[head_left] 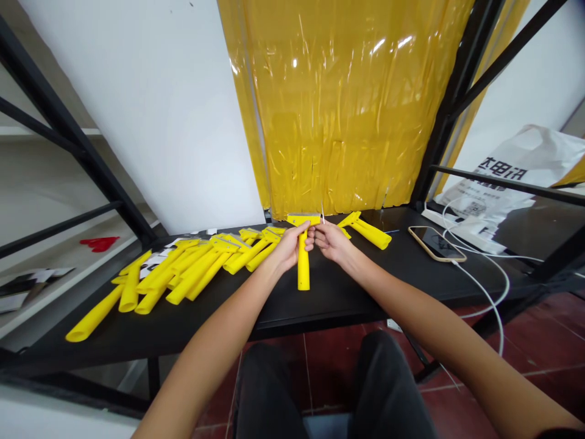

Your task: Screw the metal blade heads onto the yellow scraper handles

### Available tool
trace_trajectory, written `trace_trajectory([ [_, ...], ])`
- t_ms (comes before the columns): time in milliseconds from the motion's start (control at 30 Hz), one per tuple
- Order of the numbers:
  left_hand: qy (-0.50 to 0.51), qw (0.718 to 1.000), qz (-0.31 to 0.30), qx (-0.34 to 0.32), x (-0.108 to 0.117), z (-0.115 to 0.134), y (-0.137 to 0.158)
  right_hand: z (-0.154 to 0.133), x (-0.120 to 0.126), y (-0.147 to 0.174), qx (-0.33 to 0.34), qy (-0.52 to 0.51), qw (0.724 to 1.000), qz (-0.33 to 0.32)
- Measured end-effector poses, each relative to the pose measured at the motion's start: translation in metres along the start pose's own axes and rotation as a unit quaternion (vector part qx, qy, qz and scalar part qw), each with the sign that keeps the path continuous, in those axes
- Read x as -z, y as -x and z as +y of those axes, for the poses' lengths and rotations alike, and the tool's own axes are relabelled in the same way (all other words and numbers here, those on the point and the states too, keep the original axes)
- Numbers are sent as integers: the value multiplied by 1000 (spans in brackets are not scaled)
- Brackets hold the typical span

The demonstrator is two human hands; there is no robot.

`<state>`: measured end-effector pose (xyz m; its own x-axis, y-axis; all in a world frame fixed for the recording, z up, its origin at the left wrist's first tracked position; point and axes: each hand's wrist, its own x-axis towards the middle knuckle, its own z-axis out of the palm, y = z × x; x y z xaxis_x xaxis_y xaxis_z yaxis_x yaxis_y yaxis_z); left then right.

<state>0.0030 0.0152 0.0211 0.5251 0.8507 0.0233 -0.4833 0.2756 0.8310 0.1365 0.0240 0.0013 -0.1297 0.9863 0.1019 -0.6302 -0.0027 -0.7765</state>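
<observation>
A yellow scraper point(303, 268) with a wide head stands upright before me, its hollow handle pointing towards me. My left hand point(289, 246) is closed around the neck of it, just below the head. At the right end of the head, my right hand point(333, 241) pinches a thin, pale, rod-like piece point(322, 213) that points upward; its kind is too small to tell. Left of my hands lies a pile of similar yellow scrapers point(196, 268), overlapping one another. Another couple of yellow scrapers point(371, 233) lie just right of my right hand.
The black tabletop point(274, 311) has a metal frame point(439, 128) around it. On the right lie a phone point(436, 242), white cables point(505, 286), a power strip point(457, 227) and a white plastic bag point(516, 177). Yellow plastic sheeting point(351, 110) hangs behind; a red item point(99, 244) lies on the left shelf.
</observation>
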Motion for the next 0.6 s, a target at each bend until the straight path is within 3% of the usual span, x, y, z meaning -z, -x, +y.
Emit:
trace_trajectory([
  [167, -14, 999, 13, -41, -1, -4, -1, 0, 1, -1, -21, -19, 1000, -6],
  [400, -90, 991, 50, -90, -1, -12, -2, -4, 0, 1, -81, -27, 996, 40],
  [600, -101, 988, 44, -107, -3, -9, -1, -7, -2, 2, -75, -25, 997, 20],
])
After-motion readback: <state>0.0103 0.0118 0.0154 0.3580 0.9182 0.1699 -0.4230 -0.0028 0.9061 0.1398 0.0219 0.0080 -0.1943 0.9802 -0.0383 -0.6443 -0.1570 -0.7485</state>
